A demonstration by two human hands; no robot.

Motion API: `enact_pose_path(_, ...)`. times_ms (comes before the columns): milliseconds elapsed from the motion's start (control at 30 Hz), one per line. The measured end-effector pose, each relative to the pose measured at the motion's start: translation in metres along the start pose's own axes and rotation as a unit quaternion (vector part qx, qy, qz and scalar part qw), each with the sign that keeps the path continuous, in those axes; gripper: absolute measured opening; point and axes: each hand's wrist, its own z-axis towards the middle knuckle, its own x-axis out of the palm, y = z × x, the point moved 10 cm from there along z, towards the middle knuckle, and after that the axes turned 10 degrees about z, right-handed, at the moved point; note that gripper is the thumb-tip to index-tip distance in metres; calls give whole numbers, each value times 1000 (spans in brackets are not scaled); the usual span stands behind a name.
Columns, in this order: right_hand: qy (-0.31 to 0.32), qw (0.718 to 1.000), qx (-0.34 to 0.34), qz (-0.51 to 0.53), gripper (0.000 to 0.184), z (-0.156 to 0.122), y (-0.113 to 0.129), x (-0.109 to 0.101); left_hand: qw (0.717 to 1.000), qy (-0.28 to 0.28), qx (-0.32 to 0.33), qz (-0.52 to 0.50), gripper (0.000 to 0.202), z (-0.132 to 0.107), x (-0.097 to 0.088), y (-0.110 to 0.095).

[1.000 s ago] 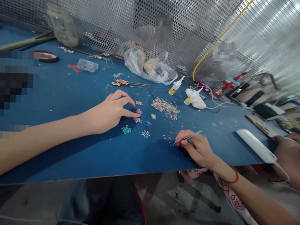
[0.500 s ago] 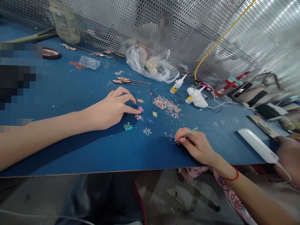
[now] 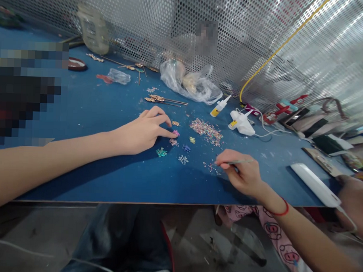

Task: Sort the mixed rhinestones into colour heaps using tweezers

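Note:
My left hand (image 3: 147, 129) rests on the blue table with fingers spread, its index fingertip touching a small pile of magenta beads (image 3: 176, 133). Around that fingertip lie little piles of orange beads (image 3: 176, 123), dusty pink beads (image 3: 173, 142), teal beads (image 3: 161, 152), blue beads (image 3: 186, 148), yellow-green beads (image 3: 192, 140) and pale grey beads (image 3: 183, 159). My right hand (image 3: 242, 174) is closed on thin tweezers (image 3: 242, 161), held nearly level. Their tips, partly hidden by the fingers, are beside a loose scatter of mixed beads (image 3: 209, 167).
A larger mixed bead heap (image 3: 207, 131) lies beyond the sorted piles. Behind it are gold hairpins (image 3: 155, 98), a plastic bag (image 3: 191, 82), a glue bottle (image 3: 220, 106) and a white glue holder (image 3: 242, 123). At right, another person's hand (image 3: 354, 197) is near a white device (image 3: 315, 184).
The view has shifted slightly. My right hand has turned, and the tweezers lie flatter, with their tip end a little farther from the table's front edge. My left hand stays at the magenta pile.

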Motion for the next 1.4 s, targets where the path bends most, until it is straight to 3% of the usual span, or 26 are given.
enact_pose_path(133,-7,999,40,-17,22,49,-29,7,1000,-14,1,1,68,-1,-4,-1)
enact_pose_path(300,-21,993,93,72,27,102,-82,35,999,-24,-10,-24,65,-1,-8,2)
enact_pose_path(500,32,988,119,95,27,113,-114,69,995,-39,-82,-45,53,-2,-12,16)
enact_pose_path(867,51,996,71,18,29,105,-105,64,978,-104,-138,-116,49,-7,-22,31)
enact_pose_path(1067,54,996,71,-13,33,105,-101,59,980,-89,-141,-110,48,-5,-22,29)
enact_pose_path(1400,40,995,81,-33,30,87,-88,29,991,-28,-119,-60,56,-5,-13,21)
